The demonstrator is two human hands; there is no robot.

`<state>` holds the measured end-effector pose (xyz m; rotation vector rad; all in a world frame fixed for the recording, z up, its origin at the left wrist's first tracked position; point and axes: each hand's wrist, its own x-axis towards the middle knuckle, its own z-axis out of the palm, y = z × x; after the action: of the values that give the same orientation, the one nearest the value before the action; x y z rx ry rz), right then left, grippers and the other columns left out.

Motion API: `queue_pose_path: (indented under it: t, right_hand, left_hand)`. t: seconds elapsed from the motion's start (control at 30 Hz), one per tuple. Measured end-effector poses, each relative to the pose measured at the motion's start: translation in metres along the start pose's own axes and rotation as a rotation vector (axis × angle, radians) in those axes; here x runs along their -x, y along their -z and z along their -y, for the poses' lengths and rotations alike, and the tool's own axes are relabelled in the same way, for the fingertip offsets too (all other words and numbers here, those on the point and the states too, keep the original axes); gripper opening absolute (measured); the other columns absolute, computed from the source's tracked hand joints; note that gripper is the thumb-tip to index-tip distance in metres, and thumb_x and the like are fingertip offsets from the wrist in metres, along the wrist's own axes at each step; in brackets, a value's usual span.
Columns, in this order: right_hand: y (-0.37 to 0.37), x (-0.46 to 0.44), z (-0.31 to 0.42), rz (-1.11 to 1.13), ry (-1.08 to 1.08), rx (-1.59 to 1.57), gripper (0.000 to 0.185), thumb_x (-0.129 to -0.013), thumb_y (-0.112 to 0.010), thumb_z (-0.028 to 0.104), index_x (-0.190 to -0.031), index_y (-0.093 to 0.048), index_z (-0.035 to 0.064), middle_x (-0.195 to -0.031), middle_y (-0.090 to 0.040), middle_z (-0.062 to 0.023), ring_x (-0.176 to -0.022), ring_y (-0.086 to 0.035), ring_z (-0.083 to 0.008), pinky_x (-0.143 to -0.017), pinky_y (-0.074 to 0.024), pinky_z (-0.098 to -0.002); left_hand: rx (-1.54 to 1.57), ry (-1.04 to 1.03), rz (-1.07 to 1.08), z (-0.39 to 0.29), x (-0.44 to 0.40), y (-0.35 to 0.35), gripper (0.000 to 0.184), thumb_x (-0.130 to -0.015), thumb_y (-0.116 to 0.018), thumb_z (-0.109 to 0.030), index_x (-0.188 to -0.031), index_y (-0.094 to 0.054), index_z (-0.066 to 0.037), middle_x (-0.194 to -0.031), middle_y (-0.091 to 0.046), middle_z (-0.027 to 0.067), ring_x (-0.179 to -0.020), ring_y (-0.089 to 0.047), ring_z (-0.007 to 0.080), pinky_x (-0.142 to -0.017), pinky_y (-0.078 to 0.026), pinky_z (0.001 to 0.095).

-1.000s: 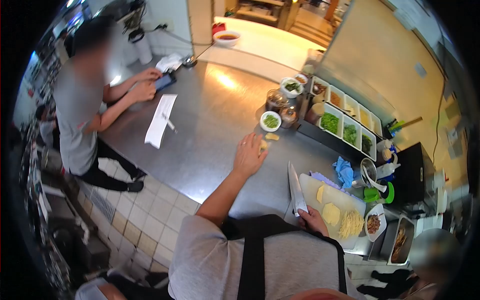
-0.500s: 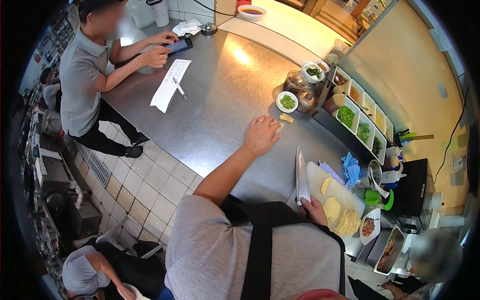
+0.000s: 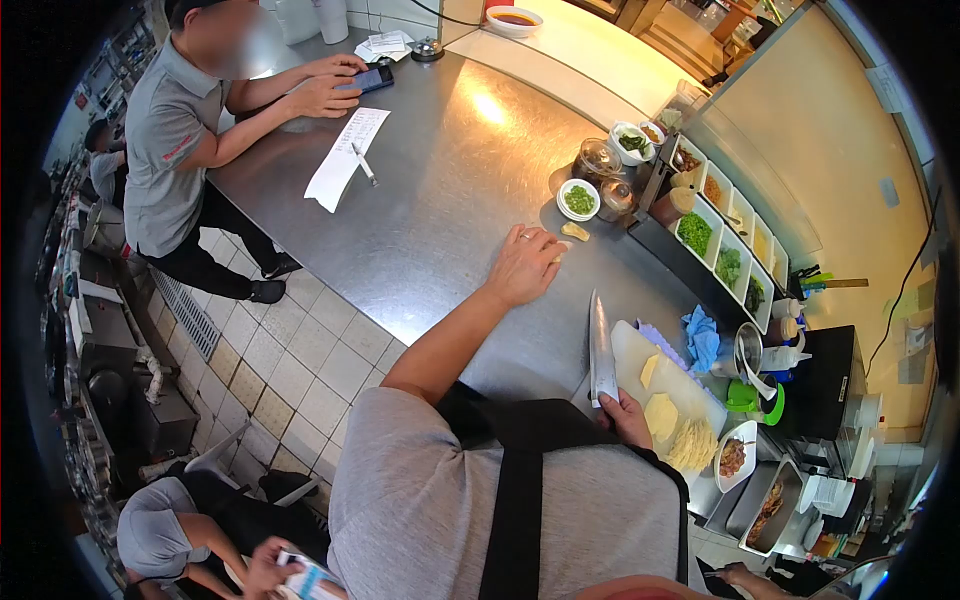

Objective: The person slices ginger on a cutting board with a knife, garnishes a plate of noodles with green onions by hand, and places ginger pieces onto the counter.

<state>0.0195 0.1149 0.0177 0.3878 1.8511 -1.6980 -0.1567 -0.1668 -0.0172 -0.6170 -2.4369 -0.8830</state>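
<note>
My right hand (image 3: 627, 418) is closed around the handle of a large kitchen knife (image 3: 601, 345). The blade points away from me, beside a white cutting board (image 3: 632, 350). On the board lie pale yellow slices (image 3: 660, 416) and a heap of thin pale yellow shreds (image 3: 692, 445). My left hand (image 3: 525, 265) rests on the steel table (image 3: 440, 200), fingers together and curled over a small pale piece that is mostly hidden. Just beyond the fingertips lies a knobbly yellow piece, like ginger (image 3: 575, 232). A white bowl of chopped green onion (image 3: 578, 201) stands behind it.
A rack of topping containers (image 3: 728, 262) runs along the right. Nearby are a blue cloth (image 3: 702, 338), a green cup (image 3: 742, 396) and a bowl of meat (image 3: 736, 456). Across the table a person (image 3: 180, 130) holds a phone (image 3: 372, 79) near paper (image 3: 346, 160) and a pen (image 3: 364, 165).
Both my hands stay nearly in place, the knife still in the right. At the lower left, another person's hand with a blue and white packet has come into view.
</note>
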Motion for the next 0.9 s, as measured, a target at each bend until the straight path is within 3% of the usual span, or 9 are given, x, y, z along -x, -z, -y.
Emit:
queue_pose_path:
  t: [0.2, 0.33, 0.5, 0.67, 0.9]
  right_hand:
    - [-0.001, 0.000, -0.001, 0.012, -0.005, -0.037, 0.024, -0.095, -0.060, 0.032, -0.100, -0.057, 0.0084, -0.064, -0.049, 0.0020, -0.053, -0.045, -0.0091, -0.049, -0.0344, -0.0243]
    - [0.004, -0.002, -0.005, 0.007, -0.012, 0.034, 0.025, -0.095, -0.059, 0.033, -0.100, -0.056, 0.0089, -0.062, -0.048, 0.0016, -0.050, -0.044, -0.0095, -0.046, -0.0342, -0.0248]
    - [0.002, -0.002, -0.005, 0.004, -0.010, 0.011, 0.024, -0.096, -0.058, 0.033, -0.099, -0.056, 0.0093, -0.062, -0.049, 0.0012, -0.049, -0.045, -0.0095, -0.045, -0.0343, -0.0249]
    - [-0.009, 0.007, 0.007, -0.049, -0.038, -0.005, 0.021, -0.096, -0.058, 0.030, -0.095, -0.058, 0.0097, -0.059, -0.048, 0.0022, -0.050, -0.043, -0.0078, -0.046, -0.0311, -0.0231]
    - [-0.012, 0.008, 0.008, -0.076, -0.035, -0.002, 0.021, -0.097, -0.057, 0.031, -0.095, -0.057, 0.0098, -0.057, -0.048, 0.0019, -0.046, -0.043, -0.0087, -0.043, -0.0310, -0.0238]
  left_hand:
    - [-0.034, 0.090, -0.101, -0.002, -0.002, 0.004, 0.026, -0.082, -0.067, -0.025, -0.102, -0.067, -0.008, -0.104, -0.062, 0.0094, -0.105, -0.055, 0.0267, -0.097, -0.038, 0.0423]
    - [-0.015, 0.083, -0.026, 0.000, -0.002, -0.001, 0.028, -0.082, -0.068, -0.024, -0.103, -0.067, -0.006, -0.104, -0.063, 0.0105, -0.103, -0.056, 0.0278, -0.095, -0.041, 0.0415]
    - [-0.021, 0.081, -0.079, 0.002, -0.002, -0.005, 0.030, -0.083, -0.067, -0.021, -0.108, -0.065, -0.005, -0.105, -0.062, 0.0103, -0.104, -0.056, 0.0278, -0.095, -0.040, 0.0412]
    - [-0.055, 0.050, -0.126, 0.003, -0.003, -0.005, 0.025, -0.083, -0.067, -0.018, -0.105, -0.064, -0.006, -0.097, -0.060, 0.0093, -0.099, -0.056, 0.0272, -0.092, -0.040, 0.0414]
    - [0.001, 0.077, -0.041, 0.000, -0.002, 0.001, 0.033, -0.079, -0.072, -0.021, -0.107, -0.063, -0.008, -0.102, -0.060, 0.0102, -0.104, -0.056, 0.0280, -0.094, -0.039, 0.0422]
